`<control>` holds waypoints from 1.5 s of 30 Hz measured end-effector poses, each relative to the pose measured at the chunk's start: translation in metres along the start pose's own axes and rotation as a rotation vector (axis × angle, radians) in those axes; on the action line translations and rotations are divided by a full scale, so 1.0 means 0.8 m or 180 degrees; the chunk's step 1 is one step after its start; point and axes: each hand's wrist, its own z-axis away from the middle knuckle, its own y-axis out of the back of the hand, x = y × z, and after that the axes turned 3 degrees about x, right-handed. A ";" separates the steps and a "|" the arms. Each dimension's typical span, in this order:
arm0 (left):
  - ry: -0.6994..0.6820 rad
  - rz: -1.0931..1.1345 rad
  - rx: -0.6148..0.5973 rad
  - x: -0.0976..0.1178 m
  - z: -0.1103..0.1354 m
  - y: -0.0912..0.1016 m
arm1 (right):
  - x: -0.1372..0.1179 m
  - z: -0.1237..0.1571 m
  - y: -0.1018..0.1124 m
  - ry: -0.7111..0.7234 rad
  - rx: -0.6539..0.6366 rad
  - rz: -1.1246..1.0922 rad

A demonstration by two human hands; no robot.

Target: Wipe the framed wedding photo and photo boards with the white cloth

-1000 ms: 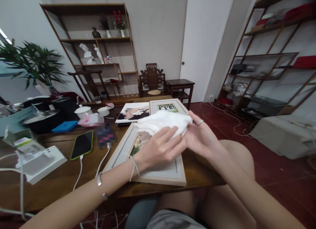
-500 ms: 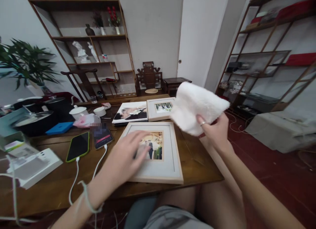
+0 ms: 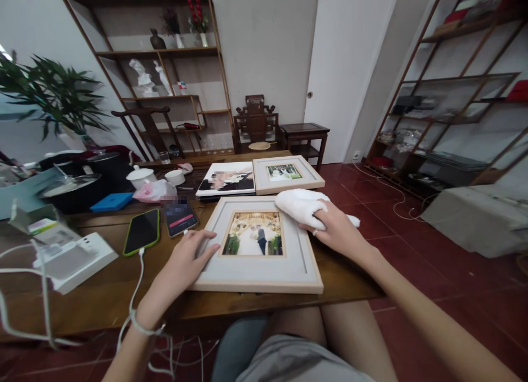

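In front of me a picture frame (image 3: 258, 287) with a pale wood edge lies flat on the wooden table, a wedding photo (image 3: 254, 233) in its centre. My left hand (image 3: 187, 261) rests at the frame's left edge, fingers apart, the tips over its pale mat. A folded white cloth (image 3: 299, 203) is gripped in my right hand (image 3: 332, 228) and lies against the frame's upper right corner. Behind it sit a second picture frame (image 3: 317, 180) and, left of that, a photo album (image 3: 206, 183).
Two phones, one in a green case (image 3: 142, 232) and one with a lit screen (image 3: 181, 220), lie to the left with charging cables. Farther left are a white power strip (image 3: 86, 261), a blue box (image 3: 113, 201) and a black pot (image 3: 74, 198). The table edge (image 3: 355, 297) runs close to me.
My right hand has lowered the cloth from the air onto the frame's upper right corner. My left hand has drawn back from over the photo to the left edge.
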 end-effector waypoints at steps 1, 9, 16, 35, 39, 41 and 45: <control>-0.0003 0.0031 0.0071 -0.001 0.002 -0.002 | 0.002 -0.004 0.001 0.0020 -0.0011 -0.0079; -0.0053 0.0081 0.0236 0.013 0.010 -0.018 | 0.013 -0.056 -0.013 -0.0284 0.0191 0.0728; -0.0258 0.0149 0.0187 0.024 0.011 -0.025 | 0.001 -0.062 -0.037 -0.0064 -0.0415 0.0693; -0.0739 0.0756 -0.0025 0.014 0.002 -0.020 | -0.019 -0.068 -0.018 -0.0019 -0.0593 0.0758; -0.0849 0.0608 -0.0111 0.018 0.006 -0.020 | -0.015 -0.072 -0.030 -0.0164 -0.0566 0.0842; -0.0895 0.0513 -0.0140 0.019 0.007 -0.022 | -0.012 -0.072 -0.034 -0.0115 -0.0589 0.0840; -0.0854 0.0317 -0.0161 0.021 0.009 -0.027 | -0.011 -0.067 -0.035 0.0038 -0.0649 0.0791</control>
